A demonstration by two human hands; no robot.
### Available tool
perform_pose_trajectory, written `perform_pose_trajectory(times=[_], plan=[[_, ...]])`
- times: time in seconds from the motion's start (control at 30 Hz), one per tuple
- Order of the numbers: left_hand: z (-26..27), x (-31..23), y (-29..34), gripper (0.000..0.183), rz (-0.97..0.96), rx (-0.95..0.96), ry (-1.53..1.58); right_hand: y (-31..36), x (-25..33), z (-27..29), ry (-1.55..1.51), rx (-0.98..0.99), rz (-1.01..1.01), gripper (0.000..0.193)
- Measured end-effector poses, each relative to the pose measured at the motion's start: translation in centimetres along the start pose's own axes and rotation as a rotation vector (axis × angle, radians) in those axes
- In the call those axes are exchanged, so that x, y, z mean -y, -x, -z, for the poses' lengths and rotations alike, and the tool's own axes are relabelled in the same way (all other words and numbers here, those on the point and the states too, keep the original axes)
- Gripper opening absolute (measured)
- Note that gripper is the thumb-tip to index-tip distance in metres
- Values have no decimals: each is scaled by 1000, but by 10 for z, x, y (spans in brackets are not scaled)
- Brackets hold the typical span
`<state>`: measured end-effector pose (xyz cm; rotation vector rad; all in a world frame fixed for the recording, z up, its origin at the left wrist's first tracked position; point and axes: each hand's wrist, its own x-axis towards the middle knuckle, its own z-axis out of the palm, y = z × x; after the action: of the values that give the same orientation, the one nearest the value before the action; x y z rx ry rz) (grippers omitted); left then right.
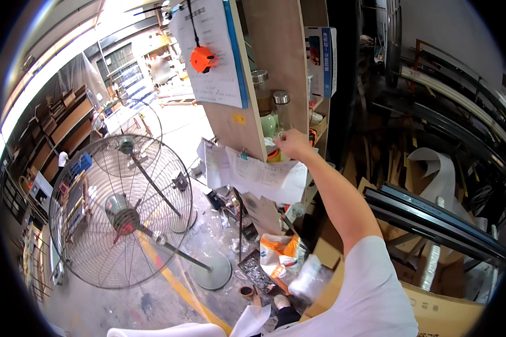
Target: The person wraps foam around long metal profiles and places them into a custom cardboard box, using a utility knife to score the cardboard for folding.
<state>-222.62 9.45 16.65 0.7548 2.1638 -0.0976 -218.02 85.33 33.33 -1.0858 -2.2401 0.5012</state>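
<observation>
We see the right hand (pixel 293 145) stretched up and forward on a bare forearm to a narrow wooden shelf unit (pixel 281 62), its fingers curled at the shelf edge; whether they have hold of anything we cannot tell, since the fingertips are hidden behind the hand. Just above the hand stand a clear glass jar with a metal lid (pixel 283 109) and a pale green container (pixel 269 123), with a taller lidded glass jar (pixel 261 90) behind them. The left hand is out of view; only a white sleeve (pixel 168 331) shows at the lower edge. On the plywood side panel of the shelf hang a clipboard of white papers (pixel 208 56) and an orange tape measure on a black cord (pixel 202 58), and below them loose white sheets are clipped (pixel 258 177), touching the panel's lower end. To the left stands a large round wire-caged pedestal fan (pixel 121 210) on the concrete floor, with a second fan (pixel 130 121) behind it. Near the shelf foot lie an orange-and-white plastic bag (pixel 278 253) and brown cardboard boxes (pixel 433 309).
</observation>
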Motion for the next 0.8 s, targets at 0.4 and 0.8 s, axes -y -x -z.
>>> perform_pose_trajectory(times=[0.4, 0.8], plan=[[103, -68, -78, 34, -45, 51, -93, -58, 23, -61, 327, -62, 41, 37], [132, -73, -90, 33, 14, 112, -82, -106, -111, 29, -123, -378, -22, 24]])
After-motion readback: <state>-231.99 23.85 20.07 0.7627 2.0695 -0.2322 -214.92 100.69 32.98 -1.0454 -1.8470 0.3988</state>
